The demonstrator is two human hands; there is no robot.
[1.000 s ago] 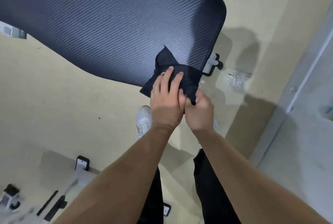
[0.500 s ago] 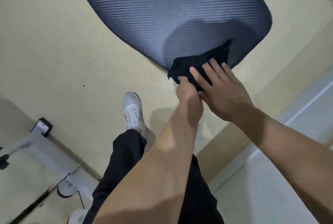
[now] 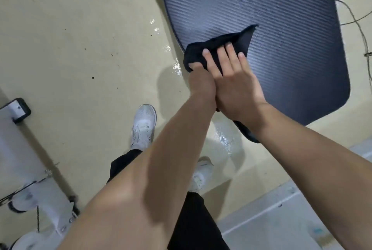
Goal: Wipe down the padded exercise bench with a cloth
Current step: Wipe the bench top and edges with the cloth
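Your right hand (image 3: pixel 233 80) lies flat, fingers spread, palm pressing the dark cloth (image 3: pixel 223 45) onto the padded bench (image 3: pixel 281 28); that's not a grasp, just downward pressure so the fabric drags across the ribbed vinyl. Your left hand (image 3: pixel 200 82) is tucked against it at the bench's near left edge, fingers curled into the bunched end of the cloth, probably to keep it from sliding out under the palm. The cloth sits on the bench's near left portion, one corner peaked up toward the bench centre. Most of the pad beyond the cloth looks unwiped from here, though I can't tell for sure. Wet patches (image 3: pixel 177 67) shine on the floor just left of the bench edge. Your shoe (image 3: pixel 144 125) stands nearer you than the bench. A thin cable (image 3: pixel 360 28) trails right of the bench.
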